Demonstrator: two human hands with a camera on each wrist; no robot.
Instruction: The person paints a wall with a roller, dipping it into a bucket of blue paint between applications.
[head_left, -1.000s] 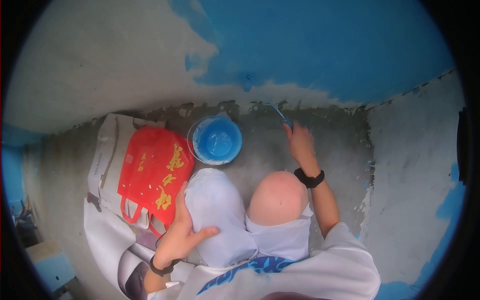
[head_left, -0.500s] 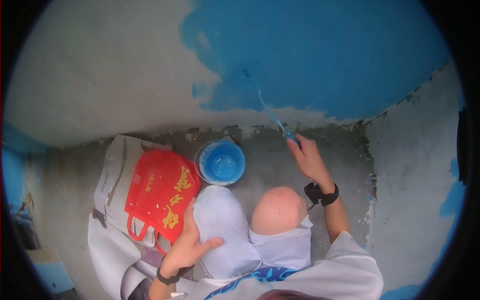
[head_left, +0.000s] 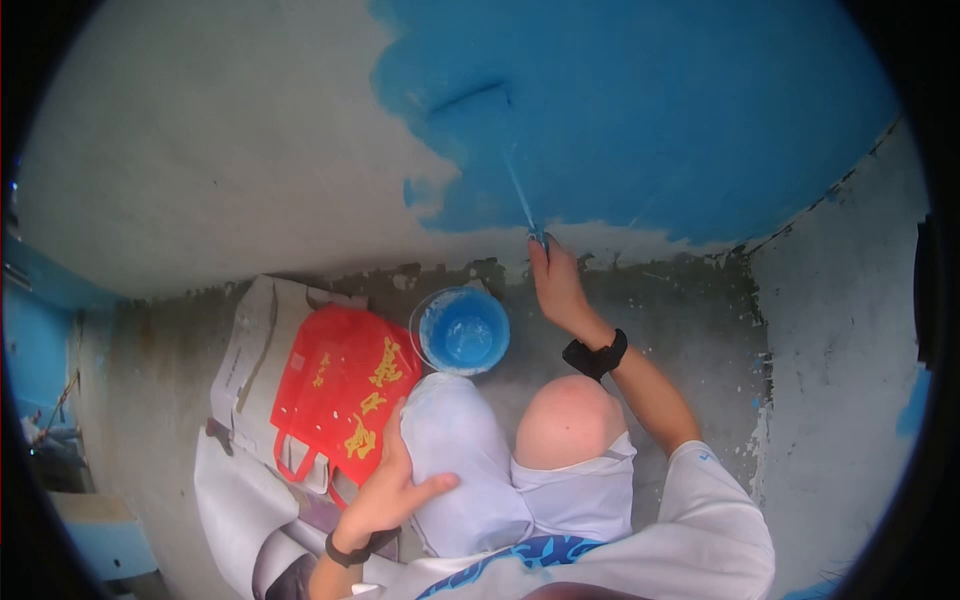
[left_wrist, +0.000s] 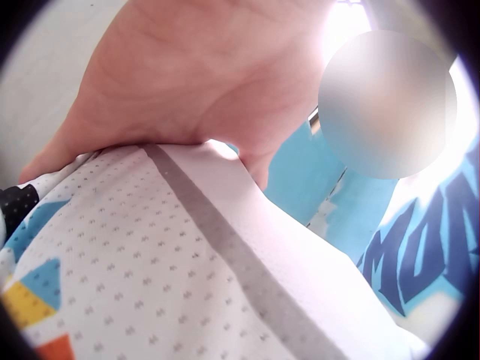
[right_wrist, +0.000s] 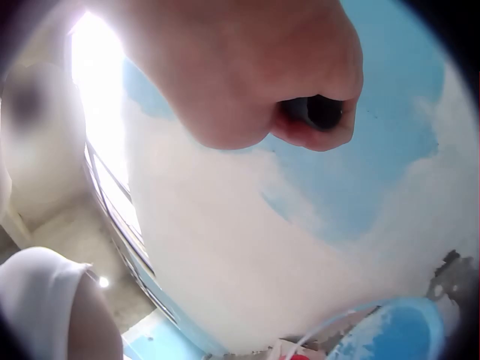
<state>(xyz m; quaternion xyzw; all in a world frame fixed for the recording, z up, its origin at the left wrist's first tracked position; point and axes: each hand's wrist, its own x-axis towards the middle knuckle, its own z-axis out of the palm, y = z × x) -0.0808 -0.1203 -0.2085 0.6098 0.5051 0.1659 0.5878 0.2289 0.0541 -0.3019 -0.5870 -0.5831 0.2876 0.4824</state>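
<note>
My right hand grips the handle of a paint roller, whose thin blue-smeared rod reaches up to the wet blue paint on the wall. In the right wrist view the fingers of the right hand curl round the dark handle end. My left hand rests on the white-clothed knee, thumb spread; in the left wrist view the left hand lies over white dotted cloth. A blue paint bucket stands on the floor between the knees and the wall.
A red bag with yellow characters lies on pale board left of the bucket. Bare grey wall borders the blue paint. A second wall rises at the right. Items lie at the far left.
My right hand has moved left, and the roller has gone from the wall's bottom edge up onto the blue area. The left hand stays on the knee. The head view has shifted slightly.
</note>
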